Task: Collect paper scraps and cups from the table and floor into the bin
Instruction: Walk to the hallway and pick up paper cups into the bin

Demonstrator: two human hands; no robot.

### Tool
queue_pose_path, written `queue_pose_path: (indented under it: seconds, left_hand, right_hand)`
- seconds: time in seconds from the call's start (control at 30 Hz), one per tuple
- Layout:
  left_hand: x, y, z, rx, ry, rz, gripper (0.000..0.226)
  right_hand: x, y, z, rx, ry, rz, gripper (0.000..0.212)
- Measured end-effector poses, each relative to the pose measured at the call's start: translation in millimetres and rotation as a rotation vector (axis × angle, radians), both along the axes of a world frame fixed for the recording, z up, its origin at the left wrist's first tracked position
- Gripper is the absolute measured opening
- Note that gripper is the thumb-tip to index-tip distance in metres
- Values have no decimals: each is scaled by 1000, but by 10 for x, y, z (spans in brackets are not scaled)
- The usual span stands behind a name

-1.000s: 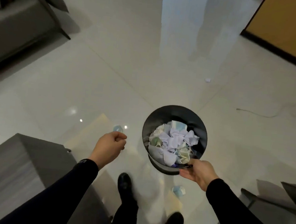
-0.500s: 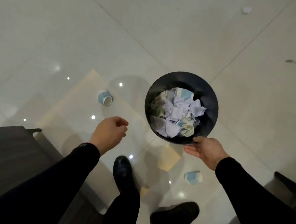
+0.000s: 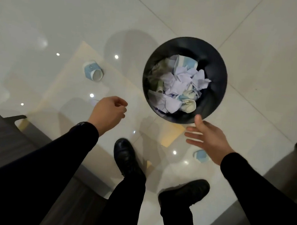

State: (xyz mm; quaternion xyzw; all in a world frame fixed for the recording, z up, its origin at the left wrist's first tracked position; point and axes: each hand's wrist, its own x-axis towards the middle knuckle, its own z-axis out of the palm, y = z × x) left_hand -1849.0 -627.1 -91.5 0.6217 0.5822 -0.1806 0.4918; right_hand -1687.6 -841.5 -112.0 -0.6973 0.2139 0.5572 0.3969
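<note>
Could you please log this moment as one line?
bin: scraps inside | right hand: open by rim | left hand: curled | floor: blue cup, crushed cup

Pale polished floor tiles (image 3: 45, 11) are gleaming glossy; round black bin (image 3: 214, 97) is showing matt; white paper scraps (image 3: 179, 82) are lying crumpled.
</note>
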Motion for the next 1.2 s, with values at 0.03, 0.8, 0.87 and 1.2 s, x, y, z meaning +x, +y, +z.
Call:
queue_pose_path:
  seconds: [0.03, 0.8, 0.87, 1.2]
  left_hand:
    - [22, -54, -36, -6, 1, -17, 18]
    - [-1196, -193, -1750, 187, 428, -232, 35]
    - [-1259, 44, -1796, 275, 410, -241, 39]
    - [-1177, 428, -2336, 337, 220, -700, 34]
  right_hand:
    - [-48, -155, -15, -31, 21, -41, 77]
    - [-900, -1081, -1965, -531, -384, 129, 40]
    - [-1060, -650, -1781, -337, -268, 248, 30]
    - [-1369, 1298, -1675, 175, -139, 291, 19]
